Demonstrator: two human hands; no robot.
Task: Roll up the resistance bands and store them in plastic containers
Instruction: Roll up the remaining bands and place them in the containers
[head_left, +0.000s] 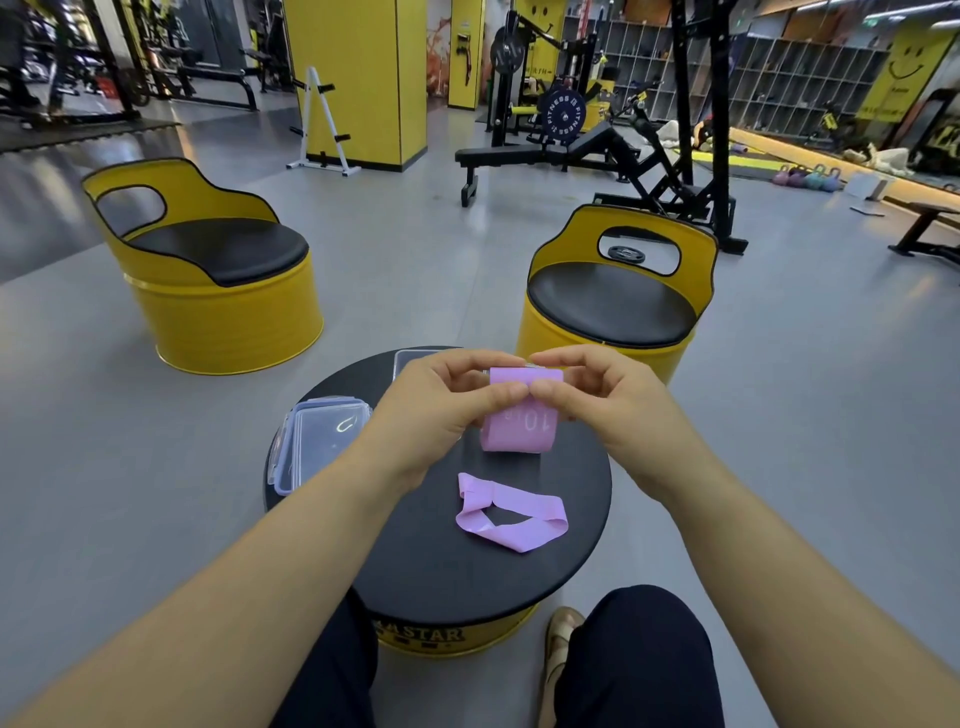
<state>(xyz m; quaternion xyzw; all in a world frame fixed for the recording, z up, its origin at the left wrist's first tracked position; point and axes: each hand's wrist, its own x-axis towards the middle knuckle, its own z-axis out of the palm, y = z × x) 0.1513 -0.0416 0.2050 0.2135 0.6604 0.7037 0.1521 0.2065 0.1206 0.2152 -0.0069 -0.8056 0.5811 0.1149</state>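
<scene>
Lilac and loosely looped, one resistance band (511, 514) lies on the near part of the round black worktop (431, 566). Beyond it, left hand (441, 405) and right hand (608, 400) both pinch the top of a second band (519, 423) marked "10", held above the worktop. A lidded clear plastic container (322, 441) sits at the left edge.

**A:** Can anyone make out the clear container (410, 358) at the back of the drum table (441, 571)?

**B:** Nope, the left hand (441, 410) covers most of it, only a corner shows. The top of the pink band (517, 431) is tucked under its fingers and the right hand (602, 400) too.

**A:** And the print on it?

**B:** "10" reads, but the little letters beside it are mush. The table's label (431, 635) sits half behind a leg (332, 675), just "STAR".
</scene>
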